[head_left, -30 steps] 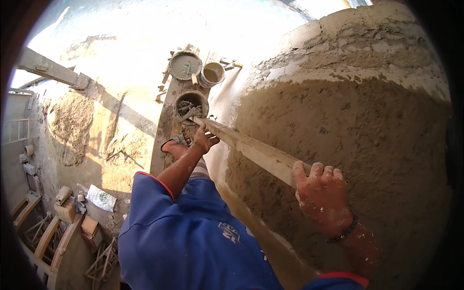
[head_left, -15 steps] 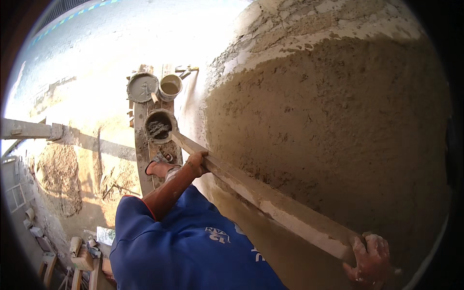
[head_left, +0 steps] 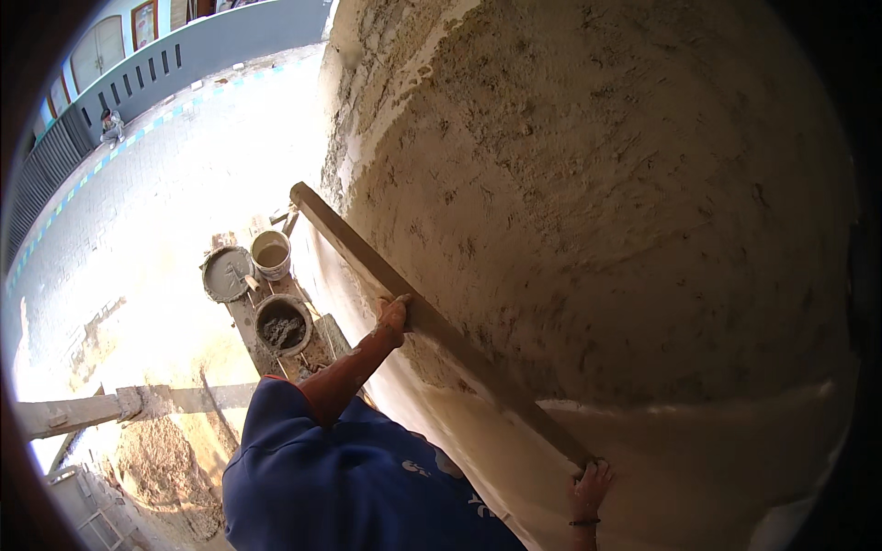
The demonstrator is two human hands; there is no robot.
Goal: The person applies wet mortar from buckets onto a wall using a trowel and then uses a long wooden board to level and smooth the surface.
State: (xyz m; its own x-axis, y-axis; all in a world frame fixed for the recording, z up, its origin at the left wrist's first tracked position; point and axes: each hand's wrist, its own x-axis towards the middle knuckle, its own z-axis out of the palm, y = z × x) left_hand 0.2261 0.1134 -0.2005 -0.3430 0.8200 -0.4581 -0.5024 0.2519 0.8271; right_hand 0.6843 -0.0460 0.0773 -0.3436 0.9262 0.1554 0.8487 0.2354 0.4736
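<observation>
A long plastering straightedge (head_left: 482, 372) slants across the mortar-covered wall (head_left: 588, 248), its far end above the buckets and its other end low at the right. My left hand (head_left: 394, 315) is closed round it near mid-length. At the lower right end, my right hand (head_left: 593, 485) grips it with bent fingers and a dark band round the wrist. Above the straightedge the mortar looks rough and pitted; beneath it the surface (head_left: 661, 450) is smoother and paler. The straightedge lies against or very close to the wall; exact contact cannot be told.
On a plank scaffold (head_left: 241, 317) to the left stand a mortar-filled basin (head_left: 226, 274) with a handled tool, a pale bucket (head_left: 271, 254) and a bucket of dark mortar (head_left: 283, 326). A beam (head_left: 73, 413) crosses farther left, near a sand heap (head_left: 170, 464). Someone sits by the far wall (head_left: 112, 127).
The straightedge has moved up along the wall, its far end now beyond the buckets. Both hands have kept their grip. My view has shifted, bringing the street wall and seated person into sight.
</observation>
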